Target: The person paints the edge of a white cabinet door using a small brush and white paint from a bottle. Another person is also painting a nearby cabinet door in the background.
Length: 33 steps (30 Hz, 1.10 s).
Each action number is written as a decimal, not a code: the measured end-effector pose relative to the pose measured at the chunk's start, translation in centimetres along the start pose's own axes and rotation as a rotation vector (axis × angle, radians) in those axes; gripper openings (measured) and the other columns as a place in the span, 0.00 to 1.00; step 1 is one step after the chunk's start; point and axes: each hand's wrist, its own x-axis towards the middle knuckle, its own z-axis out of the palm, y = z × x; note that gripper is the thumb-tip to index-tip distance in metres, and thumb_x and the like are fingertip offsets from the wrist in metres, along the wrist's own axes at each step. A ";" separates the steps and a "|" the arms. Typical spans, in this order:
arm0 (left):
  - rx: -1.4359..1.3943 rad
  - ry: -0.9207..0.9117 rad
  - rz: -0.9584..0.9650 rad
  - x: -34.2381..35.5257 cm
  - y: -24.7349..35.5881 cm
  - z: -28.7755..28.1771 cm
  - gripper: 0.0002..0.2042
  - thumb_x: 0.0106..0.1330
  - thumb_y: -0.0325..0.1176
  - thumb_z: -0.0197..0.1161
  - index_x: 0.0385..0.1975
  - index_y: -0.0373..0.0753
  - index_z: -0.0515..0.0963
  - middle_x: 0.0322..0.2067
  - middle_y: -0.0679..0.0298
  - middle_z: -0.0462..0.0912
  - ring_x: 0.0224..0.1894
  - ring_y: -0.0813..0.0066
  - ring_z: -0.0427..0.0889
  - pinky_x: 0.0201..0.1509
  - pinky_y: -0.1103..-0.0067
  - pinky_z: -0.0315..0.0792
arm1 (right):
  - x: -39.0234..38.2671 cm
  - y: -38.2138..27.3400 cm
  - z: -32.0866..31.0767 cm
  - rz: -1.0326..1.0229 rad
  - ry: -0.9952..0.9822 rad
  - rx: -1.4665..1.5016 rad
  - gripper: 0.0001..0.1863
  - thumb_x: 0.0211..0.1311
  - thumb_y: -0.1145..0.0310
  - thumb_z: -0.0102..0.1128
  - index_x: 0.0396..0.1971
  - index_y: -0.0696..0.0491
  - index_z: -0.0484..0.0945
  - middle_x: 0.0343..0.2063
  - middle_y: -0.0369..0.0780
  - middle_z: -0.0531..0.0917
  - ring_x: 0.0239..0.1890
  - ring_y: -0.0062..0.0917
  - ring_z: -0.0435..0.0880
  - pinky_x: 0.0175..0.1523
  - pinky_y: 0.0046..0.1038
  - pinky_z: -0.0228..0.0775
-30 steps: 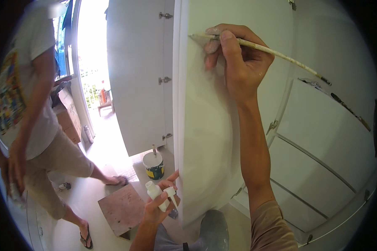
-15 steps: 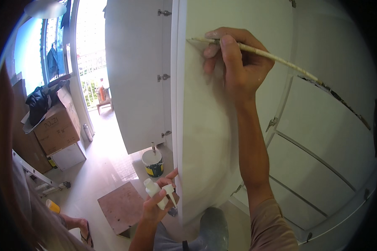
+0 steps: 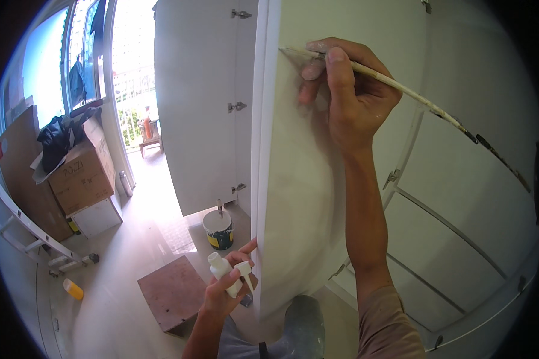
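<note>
My right hand (image 3: 359, 90) pinches a long thin paintbrush (image 3: 395, 85), its pale handle smeared and dark toward the far end. The brush tip touches the white cabinet panel (image 3: 299, 227) near the panel's left edge, high up. Lower down, my left hand (image 3: 221, 293) holds a small white open-necked bottle (image 3: 217, 263) together with a white nozzle cap (image 3: 246, 275) whose spout points down. One finger of that hand reaches to the panel's edge. What is inside the bottle cannot be seen.
A paint bucket (image 3: 220, 238) with a brush standing in it sits on the floor beneath an open cabinet door (image 3: 200, 107). Nearby are a brown wooden box (image 3: 172, 293), a yellow cup (image 3: 73, 289), a ladder (image 3: 30, 230) and a cardboard box (image 3: 82, 179).
The bare leg and sandalled foot at the lower left have gone from view, uncovering more of the ladder. The view has shifted slightly; both hands keep their holds, and the brush tip stays at the panel's edge.
</note>
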 end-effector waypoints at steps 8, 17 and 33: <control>0.101 -0.003 -0.020 -0.1 0.1 -0.2 0.16 0.61 0.40 0.60 0.42 0.35 0.72 0.71 0.47 0.51 0.13 0.82 0.66 0.26 0.77 0.58 | -0.1 0.2 0.0 -0.006 -0.001 0.021 0.06 0.62 0.77 0.58 0.30 0.63 0.81 0.16 0.40 0.80 0.14 0.19 0.77 0.19 0.19 0.70; 0.084 -0.011 -0.010 0.0 0.0 -0.3 0.15 0.62 0.39 0.59 0.42 0.35 0.72 0.70 0.47 0.52 0.13 0.81 0.68 0.26 0.76 0.58 | 0.2 0.5 0.3 -0.056 0.015 0.027 0.06 0.63 0.77 0.57 0.30 0.63 0.81 0.17 0.39 0.80 0.15 0.19 0.78 0.19 0.19 0.70; -0.025 -0.035 0.015 0.1 -0.3 -0.6 0.15 0.61 0.36 0.61 0.41 0.32 0.73 0.69 0.48 0.53 0.16 0.79 0.71 0.21 0.82 0.60 | -0.1 0.5 -0.5 -0.088 -0.093 -0.076 0.09 0.65 0.77 0.52 0.32 0.65 0.81 0.17 0.42 0.81 0.11 0.21 0.75 0.16 0.20 0.67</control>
